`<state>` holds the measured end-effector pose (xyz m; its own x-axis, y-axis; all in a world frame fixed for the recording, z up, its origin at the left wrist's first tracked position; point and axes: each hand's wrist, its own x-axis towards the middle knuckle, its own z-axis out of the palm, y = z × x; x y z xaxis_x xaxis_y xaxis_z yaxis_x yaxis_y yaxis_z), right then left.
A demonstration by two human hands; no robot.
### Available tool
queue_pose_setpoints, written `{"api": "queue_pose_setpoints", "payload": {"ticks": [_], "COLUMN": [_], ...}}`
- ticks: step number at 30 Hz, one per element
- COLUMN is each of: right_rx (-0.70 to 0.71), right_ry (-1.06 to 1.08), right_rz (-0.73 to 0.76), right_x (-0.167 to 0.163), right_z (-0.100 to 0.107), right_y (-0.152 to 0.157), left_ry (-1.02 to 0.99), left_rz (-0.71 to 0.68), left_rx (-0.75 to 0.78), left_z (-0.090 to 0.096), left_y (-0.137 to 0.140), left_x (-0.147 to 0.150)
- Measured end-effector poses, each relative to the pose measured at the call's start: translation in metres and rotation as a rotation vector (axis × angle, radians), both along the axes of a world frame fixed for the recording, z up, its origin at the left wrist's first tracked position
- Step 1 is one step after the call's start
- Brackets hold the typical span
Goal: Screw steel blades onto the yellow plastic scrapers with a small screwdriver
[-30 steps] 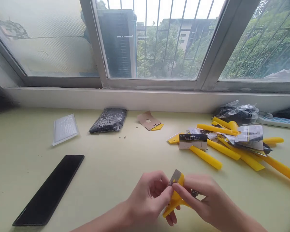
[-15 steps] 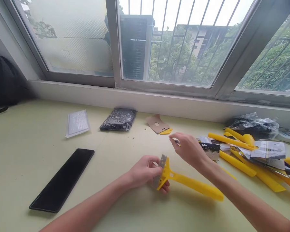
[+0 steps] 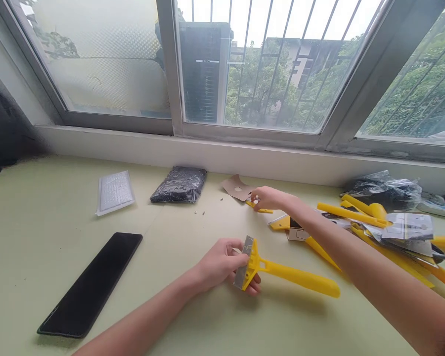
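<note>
A yellow scraper (image 3: 300, 278) with a metal blade (image 3: 244, 262) is gripped at its head by my left hand (image 3: 220, 262). Its handle points right, above the table. Farther back, my right hand (image 3: 269, 198) has its fingers closed at the edge of a flat yellow plastic piece (image 3: 263, 210), partly covering it. A brown card (image 3: 235, 188) with a round hole lies just left of those fingertips. Whether they also hold something small is hidden.
Several yellow-handled tools (image 3: 356, 214) and packaging cards (image 3: 408, 226) are piled at right. A black flat case (image 3: 92, 282), a clear packet (image 3: 114, 192) and a black wrapped bundle (image 3: 180, 184) lie left. Tiny screws (image 3: 203, 213) sit mid-table, near the window ledge (image 3: 244, 160).
My right hand has moved forward and left to the brown card. The flat yellow piece beside the card has shifted slightly right. My left hand keeps the scraper nearly still.
</note>
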<state>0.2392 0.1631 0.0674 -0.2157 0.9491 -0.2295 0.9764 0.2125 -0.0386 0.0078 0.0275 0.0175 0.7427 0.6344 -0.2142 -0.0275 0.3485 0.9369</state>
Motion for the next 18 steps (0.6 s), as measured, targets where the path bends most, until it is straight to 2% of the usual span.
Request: {"api": "queue_pose_setpoints", "payload": {"ticks": [4,8,10,13,15,18], "right_rx": [-0.024,0.089,0.181,0.135,0.11,0.131], "right_ry": [0.063,0.127,0.279,0.413,0.417,0.375], "right_rz": [-0.02,0.018,0.156,0.386,0.476,0.567], "right_x": [-0.002,-0.008,-0.009,-0.008,-0.011,-0.02], "right_z": [0.009,0.024,0.033,0.042,0.041,0.03], "right_y": [-0.015,-0.059,-0.091,-0.138,-0.16,-0.177], "left_ry": [0.011,0.018,0.012,-0.003,0.005,0.013], "left_rz": [-0.006,-0.017,-0.027,-0.05,-0.072,-0.109], "left_rx": [0.005,0.038,0.035,0.025,0.037,0.088], "left_z": [-0.003,-0.004,-0.004,-0.001,0.002,0.004], "left_y": [0.0,0.0,0.0,0.0,0.0,0.0], "left_x": [0.0,0.0,0.0,-0.001,-0.001,-0.001]}}
